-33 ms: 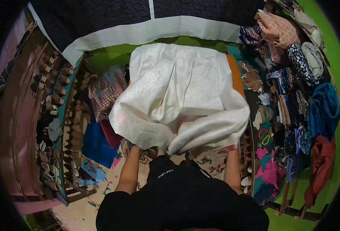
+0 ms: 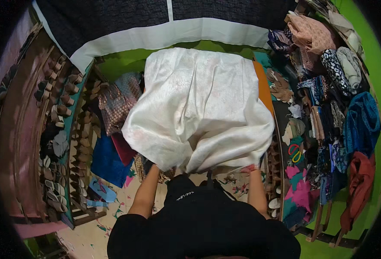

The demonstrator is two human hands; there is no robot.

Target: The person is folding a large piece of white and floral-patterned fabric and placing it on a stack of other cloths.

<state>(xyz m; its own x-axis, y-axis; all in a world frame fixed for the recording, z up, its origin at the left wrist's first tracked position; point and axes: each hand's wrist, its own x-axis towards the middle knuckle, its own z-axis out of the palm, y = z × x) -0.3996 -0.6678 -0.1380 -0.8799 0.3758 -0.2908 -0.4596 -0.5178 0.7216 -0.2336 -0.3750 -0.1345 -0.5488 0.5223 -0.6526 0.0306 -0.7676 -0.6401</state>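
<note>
The person I'm looking at wears a plain black short-sleeved fabric top [image 2: 203, 233], loose and matt, with broad rounded shoulders. A small line of slanting white script-like lettering [image 2: 185, 195] sits on its front. The wide black left sleeve [image 2: 128, 231] and its match, the black right sleeve [image 2: 281, 231], both end above the elbow, leaving the slim left forearm [image 2: 145, 192] and right forearm [image 2: 257, 190] bare. A narrow dark strap-like strip [image 2: 210, 179] shows near the waist. Of the left hand [image 2: 154, 167] and right hand [image 2: 251, 168], too little shows to describe.
</note>
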